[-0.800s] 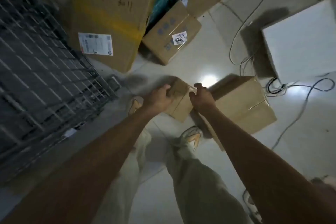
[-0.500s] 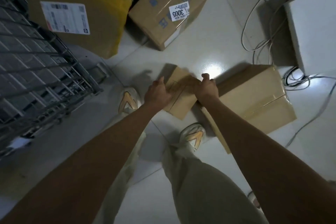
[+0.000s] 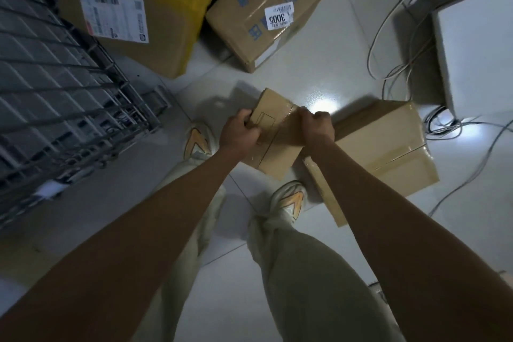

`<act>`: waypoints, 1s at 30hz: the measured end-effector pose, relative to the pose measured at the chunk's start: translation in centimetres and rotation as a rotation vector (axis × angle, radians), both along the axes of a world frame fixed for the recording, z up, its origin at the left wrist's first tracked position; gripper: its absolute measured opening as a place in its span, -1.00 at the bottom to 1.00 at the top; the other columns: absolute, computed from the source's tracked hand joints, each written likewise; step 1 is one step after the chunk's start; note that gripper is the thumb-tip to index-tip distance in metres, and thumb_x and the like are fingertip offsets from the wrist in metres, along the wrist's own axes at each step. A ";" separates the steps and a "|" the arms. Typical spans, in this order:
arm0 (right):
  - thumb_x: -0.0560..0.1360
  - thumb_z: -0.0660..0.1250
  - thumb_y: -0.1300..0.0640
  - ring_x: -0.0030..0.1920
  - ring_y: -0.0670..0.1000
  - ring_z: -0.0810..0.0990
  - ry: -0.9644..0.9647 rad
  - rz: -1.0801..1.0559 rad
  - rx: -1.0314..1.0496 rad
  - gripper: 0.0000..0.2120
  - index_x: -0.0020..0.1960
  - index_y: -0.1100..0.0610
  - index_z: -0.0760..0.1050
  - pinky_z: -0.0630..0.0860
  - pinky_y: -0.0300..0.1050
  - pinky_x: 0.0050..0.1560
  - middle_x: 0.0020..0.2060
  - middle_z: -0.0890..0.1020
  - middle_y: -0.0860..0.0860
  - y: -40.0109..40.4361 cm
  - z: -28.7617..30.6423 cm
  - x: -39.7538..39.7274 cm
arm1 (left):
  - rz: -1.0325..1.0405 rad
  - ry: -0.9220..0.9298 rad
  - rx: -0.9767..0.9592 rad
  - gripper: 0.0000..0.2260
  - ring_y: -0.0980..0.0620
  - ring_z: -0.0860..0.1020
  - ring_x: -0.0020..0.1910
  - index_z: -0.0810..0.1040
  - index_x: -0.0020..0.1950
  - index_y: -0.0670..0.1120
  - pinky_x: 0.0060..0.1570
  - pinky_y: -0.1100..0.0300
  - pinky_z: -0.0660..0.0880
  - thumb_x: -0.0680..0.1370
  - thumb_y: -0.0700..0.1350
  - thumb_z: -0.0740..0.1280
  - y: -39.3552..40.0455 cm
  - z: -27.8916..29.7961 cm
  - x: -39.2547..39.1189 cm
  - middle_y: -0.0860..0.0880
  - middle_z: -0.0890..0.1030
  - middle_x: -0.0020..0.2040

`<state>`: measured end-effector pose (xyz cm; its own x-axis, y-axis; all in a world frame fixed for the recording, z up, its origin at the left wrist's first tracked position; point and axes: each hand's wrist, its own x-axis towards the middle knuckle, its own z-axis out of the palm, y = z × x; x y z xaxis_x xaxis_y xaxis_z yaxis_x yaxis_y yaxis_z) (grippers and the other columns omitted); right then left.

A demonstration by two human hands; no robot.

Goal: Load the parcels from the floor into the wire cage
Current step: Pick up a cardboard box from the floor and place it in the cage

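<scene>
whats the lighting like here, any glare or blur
Head view: dim overall; a bright glare spot on the glossy floor just beyond the small box; the wire cage at left is motion-smeared; wide-angle stretch at the edges.

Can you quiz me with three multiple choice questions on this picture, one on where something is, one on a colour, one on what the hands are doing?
1. Where is the wire cage?
A. on the person's left
B. on the person's right
C. behind the white box

2. What colour is the tape on the big box by the cage?
A. red
B. yellow
C. blue

3. What are the hands doing?
A. hanging free
B. both gripping the small box
C. pulling a cable

Answers: 1 A, the cage fills the left edge. 2 B, a yellow band wraps that box. 3 B, the left hand and right hand clasp its opposite sides.
</scene>
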<state>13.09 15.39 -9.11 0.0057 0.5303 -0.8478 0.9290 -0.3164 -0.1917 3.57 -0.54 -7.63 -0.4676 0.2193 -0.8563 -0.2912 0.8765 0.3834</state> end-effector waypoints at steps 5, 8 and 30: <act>0.59 0.28 -0.21 0.24 0.16 0.55 0.109 0.009 0.038 -0.53 0.35 0.08 0.50 0.48 -0.01 0.25 0.24 0.59 0.13 1.2 14.7 -1.8 | 0.176 0.076 0.077 -0.58 0.01 0.60 -0.11 0.55 0.38 0.03 -0.26 0.33 0.50 0.52 -0.20 0.37 -0.4 13.3 -1.1 -0.09 0.63 0.05; 0.60 0.30 -0.18 0.14 0.10 0.57 0.212 0.038 0.063 -0.57 0.30 0.10 0.54 0.50 -0.01 0.20 0.18 0.62 0.09 1.6 26.5 -3.0 | 0.297 0.069 0.131 -0.52 0.04 0.56 -0.11 0.46 0.47 0.13 -0.22 0.29 0.45 0.56 -0.16 0.33 -0.9 23.9 -1.5 -0.07 0.55 0.20; 0.56 0.26 -0.06 0.24 -0.05 0.58 1.004 0.677 0.004 -0.58 0.40 -0.27 0.46 0.55 0.08 0.24 0.21 0.64 -0.17 -26.7 75.6 -14.4 | 0.882 0.520 0.439 -0.67 0.18 0.49 -0.10 0.45 0.45 0.02 -0.13 0.18 0.42 0.68 -0.02 0.29 -30.9 74.6 -6.1 0.12 0.54 0.03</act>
<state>-1.32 -11.29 66.45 -0.9334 0.1739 -0.3140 0.3434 0.1780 -0.9222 -2.55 -31.41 66.98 -0.8882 -0.1303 -0.4407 -0.4589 0.2002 0.8657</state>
